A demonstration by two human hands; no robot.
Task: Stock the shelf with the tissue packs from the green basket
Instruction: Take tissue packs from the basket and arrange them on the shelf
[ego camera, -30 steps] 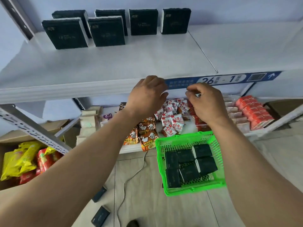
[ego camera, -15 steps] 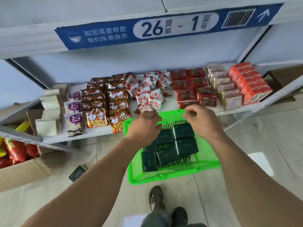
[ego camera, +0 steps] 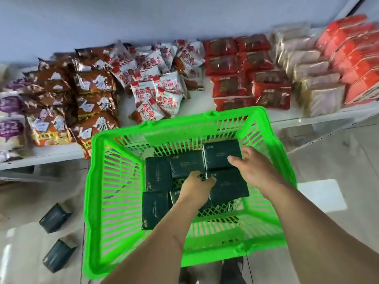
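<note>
The green basket (ego camera: 93,201) stands on the floor in front of the low shelf. Several dark green tissue packs (ego camera: 156,175) lie flat on its bottom. My left hand (ego camera: 194,187) is down in the middle of the basket, fingers curled over the far edge of a pack (ego camera: 174,196) that it mostly hides. My right hand (ego camera: 254,171) is at the basket's right side, thumb and fingers closed on the right end of the far right pack (ego camera: 221,154). The upper shelf is out of view.
The low white shelf (ego camera: 51,155) behind the basket carries rows of snack bags (ego camera: 94,99) and red packets (ego camera: 229,87). Two dark packs (ego camera: 55,218) lie on the floor left of the basket. My shoes (ego camera: 231,271) show at the bottom edge.
Both hands came down from the upper shelf edge into the basket and closed on packs. The view tilted down, so the upper shelf and its label left the frame.
</note>
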